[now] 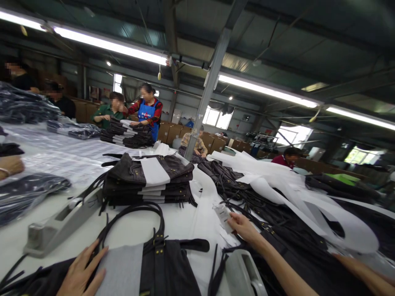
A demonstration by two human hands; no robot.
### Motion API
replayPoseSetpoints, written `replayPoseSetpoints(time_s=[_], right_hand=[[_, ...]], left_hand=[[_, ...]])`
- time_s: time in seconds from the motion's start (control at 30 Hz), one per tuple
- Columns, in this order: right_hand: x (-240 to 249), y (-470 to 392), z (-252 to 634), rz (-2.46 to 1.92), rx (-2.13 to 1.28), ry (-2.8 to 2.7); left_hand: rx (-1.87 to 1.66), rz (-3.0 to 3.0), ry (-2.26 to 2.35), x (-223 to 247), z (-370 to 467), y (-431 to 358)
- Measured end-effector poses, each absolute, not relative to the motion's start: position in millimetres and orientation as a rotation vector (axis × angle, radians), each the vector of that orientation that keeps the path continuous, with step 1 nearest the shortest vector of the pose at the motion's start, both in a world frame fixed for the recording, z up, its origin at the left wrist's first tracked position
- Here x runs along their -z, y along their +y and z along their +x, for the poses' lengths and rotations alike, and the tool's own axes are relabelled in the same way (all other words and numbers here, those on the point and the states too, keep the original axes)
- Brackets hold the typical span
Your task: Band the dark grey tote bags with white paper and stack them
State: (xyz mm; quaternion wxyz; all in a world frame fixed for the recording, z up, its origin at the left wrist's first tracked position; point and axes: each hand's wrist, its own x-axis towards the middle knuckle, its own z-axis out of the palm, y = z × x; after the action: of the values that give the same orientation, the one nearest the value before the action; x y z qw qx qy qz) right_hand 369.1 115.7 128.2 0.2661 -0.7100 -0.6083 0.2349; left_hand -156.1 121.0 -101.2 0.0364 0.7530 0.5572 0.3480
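My left hand [83, 269] lies with fingers spread on a black handbag [169, 263] at the near edge of the table. A light grey paper band [121, 267] wraps the bag beside my fingertips, and its looped handle [154, 207] stands up behind. Over the table to the right, my right hand [242, 225] pinches a small white tag [222, 217] with print on it. Dark bags [271, 213] with straps are heaped close to that hand. A grey tape dispenser [245, 273] is below my right wrist, partly cut off.
Beyond the bag stands a stack of paper-banded bags [148, 181], with another tape dispenser [61, 226] at its left. White paper strips [277, 189] cover the right-hand heap. A post [205, 90] rises ahead. Co-workers' hands reach in at left [12, 165] and right [361, 269].
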Motion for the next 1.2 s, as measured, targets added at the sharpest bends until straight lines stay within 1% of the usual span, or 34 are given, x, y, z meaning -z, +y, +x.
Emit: replayPoseSetpoints(time_s=[0.07, 0.13, 0.23, 0.3, 0.37, 0.47, 0.57, 0.7, 0.83, 0.97, 1.13, 1.2], right_hand=[[-143.4, 89.6, 336.1, -1.673, -0.918, -1.706], [-158.3, 62.1, 300.7, -1.464, -1.133, -1.768], [-178.1, 23.8, 250.7, -1.317, -1.255, -1.881], [-186.9, 3.9, 222.6, -1.272, -1.291, -1.923], [-191.0, -10.6, 200.0, -1.249, -1.309, -1.930], [-190.7, -24.1, 177.2, -1.224, -1.314, -1.918], [-189.0, -33.4, 167.4, -1.229, -1.286, -1.904], [-188.5, -46.8, 167.2, -1.224, -1.309, -1.853], [-181.6, -58.2, 166.0, -1.250, -1.362, -1.811], [-164.9, -62.5, 160.5, -1.287, -1.369, -1.785], [-133.1, -60.8, 165.1, -1.416, -1.275, -1.907], [-121.6, -58.4, 163.4, -1.560, -1.076, -2.004]], left_hand=[[-1.157, 2.285, 1.737, 92.1, -152.7, 116.7], [-1.239, 2.257, 1.731, 69.8, -147.9, 108.7], [-1.289, 2.165, 1.540, 14.3, -133.1, 88.9], [-1.219, 1.977, 1.329, -29.2, -116.4, 70.1], [-1.059, 1.767, 1.033, -68.1, -96.1, 47.8], [-0.845, 1.409, 0.696, -103.1, -69.1, 13.4], [-0.770, 1.215, 0.630, -109.1, -60.7, -11.7], [-0.809, 1.094, 0.665, -103.3, -83.4, -23.9], [-0.814, 1.117, 0.714, -105.3, -113.1, -25.9], [-0.784, 1.239, 0.886, -104.3, -125.4, -24.3], [-0.775, 1.385, 1.043, -87.7, -127.9, -12.4], [-0.731, 1.434, 1.096, -80.1, -125.1, -8.4]])
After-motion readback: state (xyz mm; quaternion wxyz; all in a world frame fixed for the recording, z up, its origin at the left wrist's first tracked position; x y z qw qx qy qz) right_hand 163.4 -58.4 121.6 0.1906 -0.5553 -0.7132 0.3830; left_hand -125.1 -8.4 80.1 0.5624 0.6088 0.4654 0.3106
